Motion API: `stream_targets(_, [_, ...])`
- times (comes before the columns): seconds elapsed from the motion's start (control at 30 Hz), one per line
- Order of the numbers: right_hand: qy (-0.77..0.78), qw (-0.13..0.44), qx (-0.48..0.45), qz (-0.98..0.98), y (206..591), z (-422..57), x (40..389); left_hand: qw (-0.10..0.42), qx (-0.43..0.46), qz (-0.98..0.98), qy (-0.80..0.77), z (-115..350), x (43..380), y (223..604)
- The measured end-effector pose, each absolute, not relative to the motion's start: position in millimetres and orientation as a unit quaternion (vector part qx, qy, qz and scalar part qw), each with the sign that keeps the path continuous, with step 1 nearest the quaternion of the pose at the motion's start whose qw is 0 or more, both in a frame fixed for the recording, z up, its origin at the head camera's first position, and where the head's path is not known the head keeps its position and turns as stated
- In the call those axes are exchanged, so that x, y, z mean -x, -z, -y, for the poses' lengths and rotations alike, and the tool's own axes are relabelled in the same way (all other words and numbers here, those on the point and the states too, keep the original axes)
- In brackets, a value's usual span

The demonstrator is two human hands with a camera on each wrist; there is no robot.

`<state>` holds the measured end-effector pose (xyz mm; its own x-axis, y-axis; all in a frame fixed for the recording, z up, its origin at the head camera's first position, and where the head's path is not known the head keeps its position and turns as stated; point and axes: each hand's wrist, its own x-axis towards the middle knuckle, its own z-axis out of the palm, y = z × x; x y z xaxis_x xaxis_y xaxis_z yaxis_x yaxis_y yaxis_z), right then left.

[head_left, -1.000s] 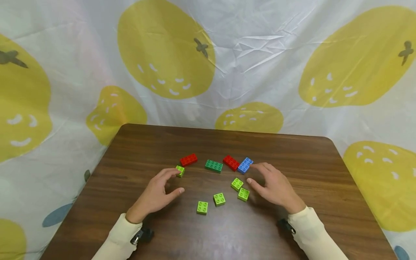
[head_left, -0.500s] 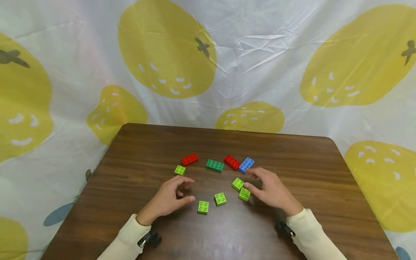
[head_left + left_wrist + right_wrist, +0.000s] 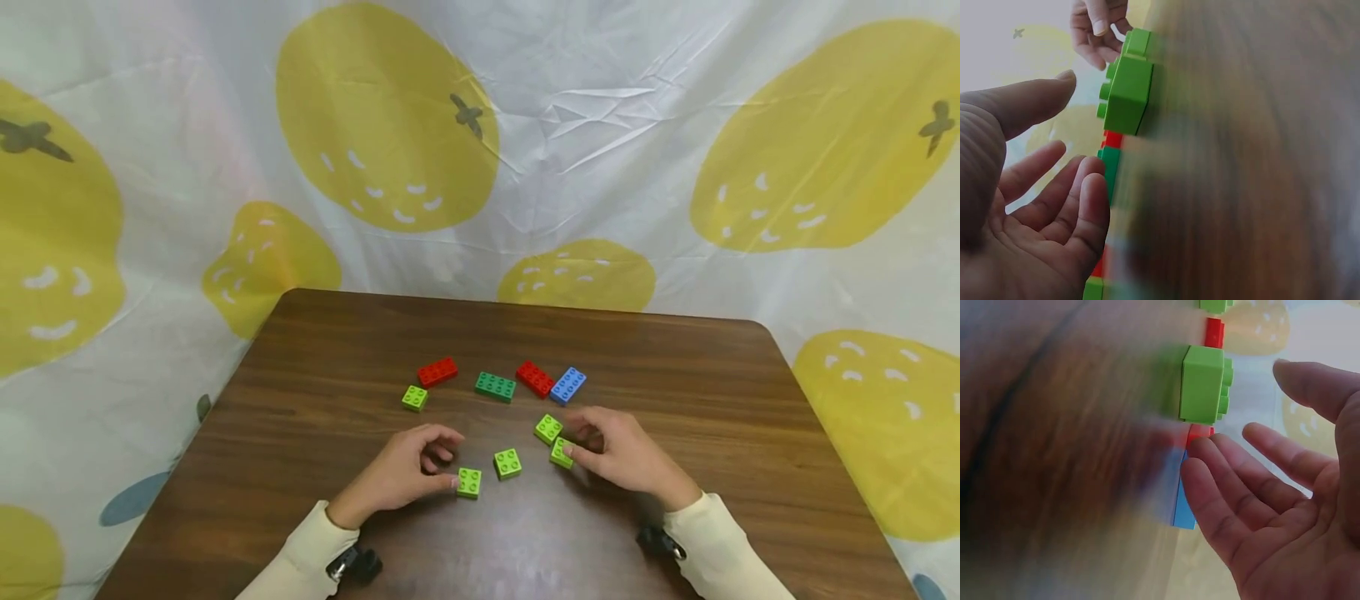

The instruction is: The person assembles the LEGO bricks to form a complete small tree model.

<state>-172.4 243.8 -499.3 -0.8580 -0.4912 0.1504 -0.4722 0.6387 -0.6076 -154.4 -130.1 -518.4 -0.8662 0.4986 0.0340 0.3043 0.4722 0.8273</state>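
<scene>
My left hand point(image 3: 408, 468) hovers low over the table, fingers loosely bent and thumb apart, its thumb tip right at a lime-green 2x2 building brick point(image 3: 468, 482). In the left wrist view that lime brick point(image 3: 1129, 94) stands beyond the thumb, with nothing between the fingers. My right hand point(image 3: 626, 454) is at the right, thumb tip overlapping another lime brick point(image 3: 561, 452). The right wrist view has this lime brick point(image 3: 1202, 384) ahead of the relaxed, spread fingers. Two more lime bricks lie close by: one point(image 3: 548, 428) touching that brick's corner, one point(image 3: 507, 463) between the hands.
Farther back lie a red brick point(image 3: 437, 372), a dark green brick point(image 3: 495, 386), a second red brick point(image 3: 535, 378) and a blue brick point(image 3: 567, 386). A lime brick point(image 3: 415, 397) sits at the left. Behind the wooden table point(image 3: 360, 325) hangs a patterned cloth point(image 3: 420, 275).
My left hand has left the far-left lime brick and come right and nearer, to the front lime brick. My right hand has drawn back from the blue brick towards the right-hand lime brick.
</scene>
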Motion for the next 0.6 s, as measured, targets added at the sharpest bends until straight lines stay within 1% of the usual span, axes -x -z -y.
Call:
stream_targets(0.17, [0.336,0.045,0.273,-0.900,504.0,-244.3,171.9,0.130,-0.241,-0.850,-0.451,126.3,153.0,517.3])
stream_targets(0.27, [0.329,0.058,0.273,-0.902,505.2,-244.5,171.9,0.133,-0.250,-0.850,-0.444,124.9,153.0,519.6])
stream_targets(0.6, [0.315,0.067,0.269,-0.908,501.0,-240.1,171.4,0.134,-0.266,-0.857,-0.420,121.4,155.1,525.5])
